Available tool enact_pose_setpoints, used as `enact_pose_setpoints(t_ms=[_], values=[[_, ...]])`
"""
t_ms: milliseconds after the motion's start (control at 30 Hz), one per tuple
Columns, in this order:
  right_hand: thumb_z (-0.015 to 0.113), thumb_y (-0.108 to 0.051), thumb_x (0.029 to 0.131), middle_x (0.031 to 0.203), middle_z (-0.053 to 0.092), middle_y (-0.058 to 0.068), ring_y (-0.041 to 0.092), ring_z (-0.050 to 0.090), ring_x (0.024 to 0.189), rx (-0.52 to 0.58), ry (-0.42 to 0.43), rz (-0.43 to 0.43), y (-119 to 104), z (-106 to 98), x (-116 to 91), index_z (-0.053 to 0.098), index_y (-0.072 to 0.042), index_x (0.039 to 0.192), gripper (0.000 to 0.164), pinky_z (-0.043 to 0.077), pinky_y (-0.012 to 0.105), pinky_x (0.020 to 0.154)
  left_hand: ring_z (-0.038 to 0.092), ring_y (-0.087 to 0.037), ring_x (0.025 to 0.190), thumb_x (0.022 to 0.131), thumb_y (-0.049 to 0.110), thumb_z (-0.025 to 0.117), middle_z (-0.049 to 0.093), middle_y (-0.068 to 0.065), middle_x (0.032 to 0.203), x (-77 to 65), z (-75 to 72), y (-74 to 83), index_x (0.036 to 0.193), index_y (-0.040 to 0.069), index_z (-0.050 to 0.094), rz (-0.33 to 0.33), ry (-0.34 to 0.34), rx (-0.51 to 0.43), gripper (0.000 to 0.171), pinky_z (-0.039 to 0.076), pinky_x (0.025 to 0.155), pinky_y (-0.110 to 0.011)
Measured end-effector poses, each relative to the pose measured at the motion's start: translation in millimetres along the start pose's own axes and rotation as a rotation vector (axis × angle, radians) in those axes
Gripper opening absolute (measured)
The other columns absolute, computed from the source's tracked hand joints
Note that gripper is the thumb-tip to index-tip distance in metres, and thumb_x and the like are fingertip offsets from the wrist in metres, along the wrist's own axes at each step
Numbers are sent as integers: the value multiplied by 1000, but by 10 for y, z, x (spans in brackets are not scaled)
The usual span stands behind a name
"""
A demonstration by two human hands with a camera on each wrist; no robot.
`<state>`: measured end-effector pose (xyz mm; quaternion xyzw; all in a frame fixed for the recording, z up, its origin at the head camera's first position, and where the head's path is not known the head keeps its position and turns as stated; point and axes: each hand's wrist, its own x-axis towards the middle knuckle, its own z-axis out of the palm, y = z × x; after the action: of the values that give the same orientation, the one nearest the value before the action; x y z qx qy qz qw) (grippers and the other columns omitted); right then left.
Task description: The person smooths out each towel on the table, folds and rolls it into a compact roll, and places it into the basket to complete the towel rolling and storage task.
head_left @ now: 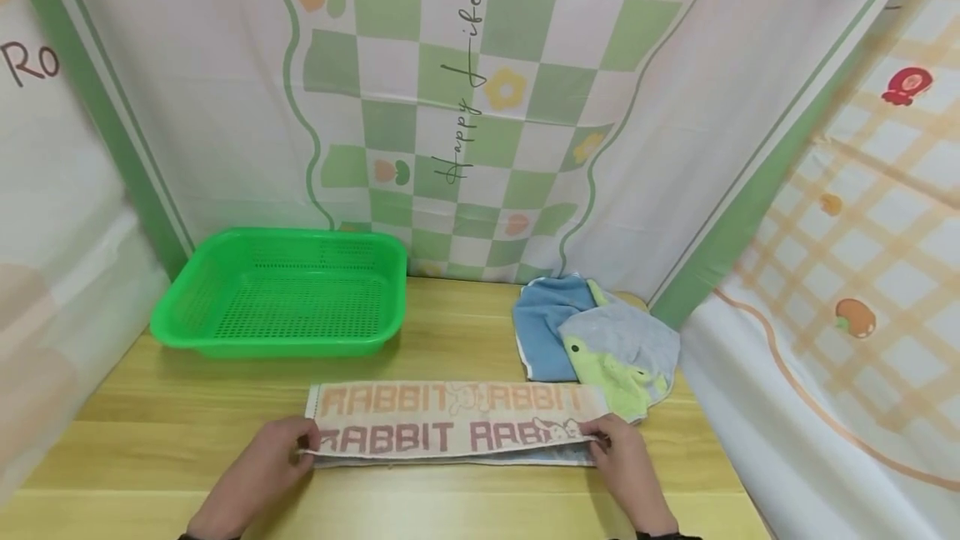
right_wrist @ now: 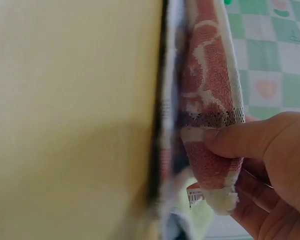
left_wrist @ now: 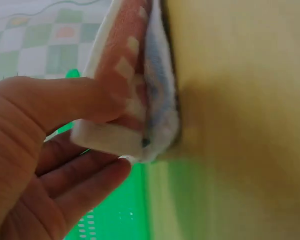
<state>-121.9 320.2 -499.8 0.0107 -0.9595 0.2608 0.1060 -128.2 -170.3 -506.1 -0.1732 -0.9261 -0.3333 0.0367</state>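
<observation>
A cream towel [head_left: 450, 419] with orange and maroon RABBIT lettering lies folded into a long strip near the front of the table. My left hand [head_left: 273, 461] pinches its near left corner; in the left wrist view the thumb [left_wrist: 90, 100] presses on the cloth above the fingers. At the other end, my right hand [head_left: 622, 461] pinches the near right corner between thumb [right_wrist: 235, 140] and fingers. The near edge of the upper layer is lifted slightly, showing a bluish layer beneath. A small white tag [right_wrist: 195, 196] hangs by the right corner.
A green plastic basket [head_left: 390, 298] with perforated sides stands at the back left. Blue cloth [head_left: 551, 323] and a grey and lime-green cloth [head_left: 630, 340] lie heaped at the back right, touching the towel's right end. Printed curtains [head_left: 525, 107] border the wooden table [head_left: 150, 415].
</observation>
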Motion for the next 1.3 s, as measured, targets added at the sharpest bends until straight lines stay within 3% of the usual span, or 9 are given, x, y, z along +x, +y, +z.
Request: enact_pose_setpoints(t_ms=[200,300,467,567,700,867,1000,1133,1300], values=[[73,16,77,87,67,-2,17,64,77,-3,47,-12,-31,-120,-85,75,-12,89,31,56,26,66,56,-3,78,74,-5,75,62,11,84,-65,40,46,82,20,62,-61,9,-12,29,55,71,-24],[74,15,78,92,70,-2,16,66,84,-6,-22,46,22,-57,-111,75,-13,90,30,57,27,70,54,-3,79,75,2,78,59,14,85,-108,106,28,80,24,59,-81,-39,-12,30,54,73,-26],[72,13,82,105,70,5,27,68,102,42,-179,157,156,76,-105,75,-6,101,27,60,33,80,57,-6,89,74,19,88,59,16,90,-159,194,-16,75,29,58,-44,-64,42,32,56,81,-34],[75,11,81,106,69,4,27,67,104,61,-203,163,165,64,-113,74,-4,104,27,60,35,83,55,-6,86,72,27,90,58,13,91,-157,189,7,74,28,59,-54,-80,45,31,55,78,-32],[82,-11,84,108,69,2,24,66,104,46,-219,135,156,-15,-144,75,-6,106,24,57,40,91,55,-7,86,72,35,90,60,10,93,-133,199,51,77,27,64,-83,-61,73,28,55,80,-34],[70,-27,96,115,69,16,34,65,106,-22,-165,183,172,-177,-28,67,4,122,41,53,54,91,63,-28,113,79,26,86,67,-13,118,30,219,100,106,12,73,25,77,106,33,54,97,-52],[61,-31,101,109,70,20,33,67,94,-44,-150,283,230,-192,162,60,10,128,49,56,49,77,52,-46,130,85,18,80,55,-31,139,224,213,96,128,-1,64,87,57,100,51,44,104,-64],[61,-34,101,88,66,14,22,60,69,-30,-165,339,254,-129,237,60,12,116,49,52,39,62,46,-51,134,89,18,76,52,-33,142,345,224,78,133,-6,59,48,-34,97,53,38,109,-66],[67,-36,96,57,44,0,15,40,49,-77,-156,395,196,-83,181,56,-5,70,42,33,28,48,39,-56,138,94,23,70,43,-37,147,368,271,58,138,-9,54,-6,-131,114,57,31,113,-68]])
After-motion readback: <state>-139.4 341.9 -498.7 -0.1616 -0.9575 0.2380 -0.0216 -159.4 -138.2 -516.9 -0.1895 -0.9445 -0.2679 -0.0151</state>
